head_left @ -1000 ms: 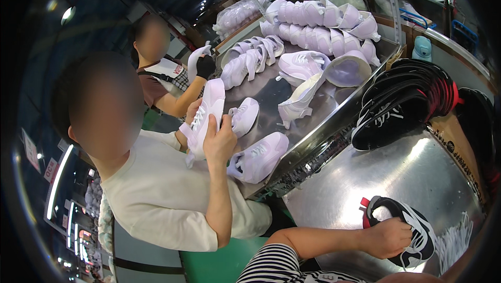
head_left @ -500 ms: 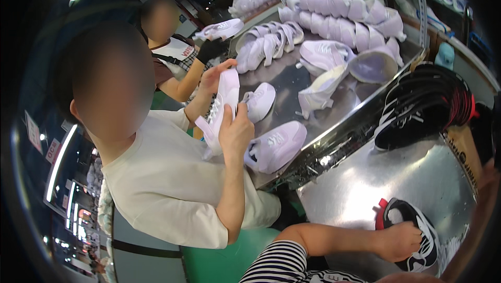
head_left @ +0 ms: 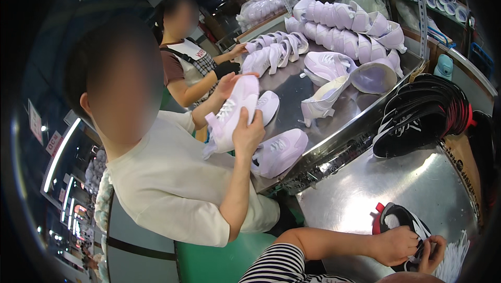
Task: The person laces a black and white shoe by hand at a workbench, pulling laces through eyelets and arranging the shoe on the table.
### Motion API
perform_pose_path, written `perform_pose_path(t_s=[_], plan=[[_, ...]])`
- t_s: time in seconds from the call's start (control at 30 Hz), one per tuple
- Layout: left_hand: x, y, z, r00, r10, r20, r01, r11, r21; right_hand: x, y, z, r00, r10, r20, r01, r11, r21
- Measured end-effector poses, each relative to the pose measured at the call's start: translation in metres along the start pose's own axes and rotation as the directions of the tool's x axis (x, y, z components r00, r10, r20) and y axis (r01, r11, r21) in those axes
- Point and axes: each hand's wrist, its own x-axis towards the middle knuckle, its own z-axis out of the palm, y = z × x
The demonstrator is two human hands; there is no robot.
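A black sneaker (head_left: 389, 213) with white side stripes and a red heel tab lies on the metal table at the lower right. My left hand (head_left: 392, 245) is curled closed over its lacing area, gripping it. Beside it, my right hand (head_left: 433, 253) has thumb and fingers bent together at the front of the shoe. What those fingers pinch is hidden from view. Next to the right hand lies a bundle of white shoelaces (head_left: 455, 262). The toe of the sneaker is mostly covered by my hands.
Nested black shoe uppers (head_left: 412, 121) stand beside cardboard (head_left: 462, 163) on my metal table (head_left: 344, 199). A person in a light shirt (head_left: 177, 189) holds a pale lilac shoe (head_left: 240, 98) at the adjoining bench, which bears stacked lilac shoes (head_left: 349, 43). A second person works farther back.
My right hand has come in from the right edge to the sneaker beside my left hand. The near co-worker's shoe has turned, and the far co-worker's lilac shoe is lowered.
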Motion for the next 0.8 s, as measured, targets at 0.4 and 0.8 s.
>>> perform_pose_path(t_s=[0.4,0.8], plan=[[-0.006,-0.003,0.007,0.999,-0.029,0.036,0.029,1.0,-0.007,-0.005,-0.001,0.003,0.997,-0.067,0.048,0.07,0.995,-0.065],[-0.009,-0.004,0.009,0.999,-0.024,0.025,0.024,1.0,0.006,-0.009,-0.004,0.006,0.999,0.013,0.037,-0.012,1.0,-0.017]])
